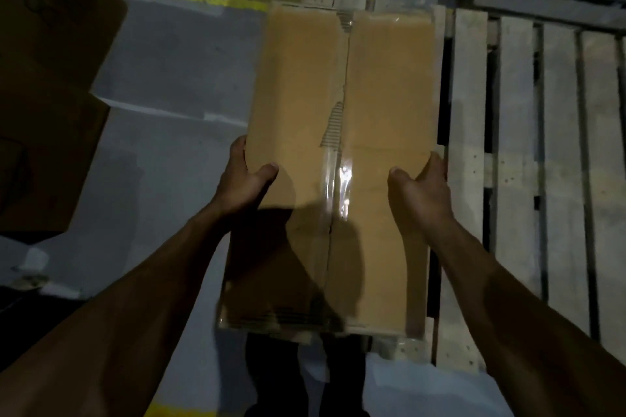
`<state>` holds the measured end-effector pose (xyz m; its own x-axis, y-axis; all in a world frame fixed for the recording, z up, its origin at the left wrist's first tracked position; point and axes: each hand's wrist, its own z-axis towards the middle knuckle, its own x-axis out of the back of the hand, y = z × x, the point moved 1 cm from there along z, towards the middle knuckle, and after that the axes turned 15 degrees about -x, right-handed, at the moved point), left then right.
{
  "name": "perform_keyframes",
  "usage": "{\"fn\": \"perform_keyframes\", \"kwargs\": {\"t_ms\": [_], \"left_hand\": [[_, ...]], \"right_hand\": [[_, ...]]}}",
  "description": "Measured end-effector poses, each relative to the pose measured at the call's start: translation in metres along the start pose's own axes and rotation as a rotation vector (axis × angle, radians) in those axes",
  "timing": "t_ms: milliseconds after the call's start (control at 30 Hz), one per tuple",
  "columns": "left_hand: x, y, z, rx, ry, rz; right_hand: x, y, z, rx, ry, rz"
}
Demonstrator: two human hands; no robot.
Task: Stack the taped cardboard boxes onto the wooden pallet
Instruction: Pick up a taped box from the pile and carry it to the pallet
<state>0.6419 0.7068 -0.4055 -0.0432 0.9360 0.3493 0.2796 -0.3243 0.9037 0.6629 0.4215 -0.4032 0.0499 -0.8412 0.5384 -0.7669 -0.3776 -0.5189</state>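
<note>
My left hand [245,179] and right hand [420,186] clamp the box's [305,85] stiff long sides, fingers curled under, thumbs clear of its slick tape [343,179], weight seemingly modest.

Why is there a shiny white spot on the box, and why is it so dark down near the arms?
In the head view, the shiny spot is light glaring off the clear tape on the cardboard box; the dark patch on the box's near half is a shadow between the left hand and right hand; the whole picture is dim, and the stacked boxes at left are nearly black.
</note>
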Motion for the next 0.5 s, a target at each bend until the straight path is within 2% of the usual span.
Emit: {"fn": "perform_keyframes", "kwargs": {"t_ms": [200, 500], "left_hand": [[-0.002, -0.019, -0.014, 0.028, 0.003, -0.009], [-0.001, -0.011, -0.113, 0.265, 0.011, -0.192]], "right_hand": [[-0.001, 0.024, -0.005, 0.008, -0.047, 0.019], [0.008, 0.116, -0.087, -0.322, -0.117, 0.034]]}}
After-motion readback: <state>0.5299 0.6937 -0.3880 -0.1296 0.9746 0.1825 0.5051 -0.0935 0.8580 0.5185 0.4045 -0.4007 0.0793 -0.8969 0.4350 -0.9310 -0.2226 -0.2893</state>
